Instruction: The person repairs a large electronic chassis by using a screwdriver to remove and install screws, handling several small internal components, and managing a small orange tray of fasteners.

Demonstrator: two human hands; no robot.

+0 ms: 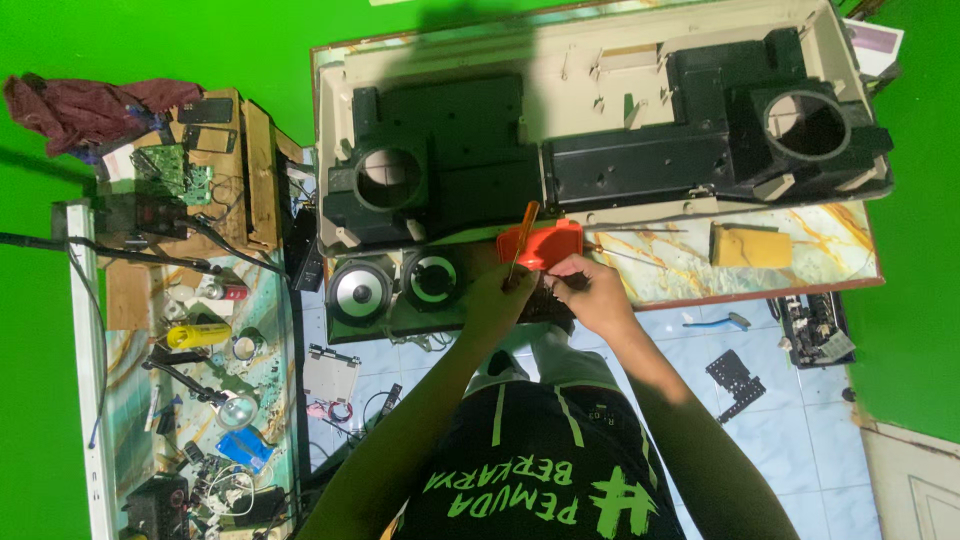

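My left hand (497, 297) grips a screwdriver (522, 238) with an orange handle, its shaft pointing down toward a small dark part (545, 300) held between both hands. My right hand (590, 290) pinches that dark part from the right. Just beyond the hands an orange plastic piece (545, 243) lies on the table edge. Behind it stands a large beige speaker cabinet (600, 50), open, with black inner housings and two round holes (388, 177) (806, 124).
Two loose round speakers (360, 290) (432, 278) lie left of my hands. A yellow block (748, 245) sits on the marbled tabletop (680, 265). The left bench (200, 350) is crowded with circuit boards, wires and tools. Small black parts (737, 380) lie on the tiled floor.
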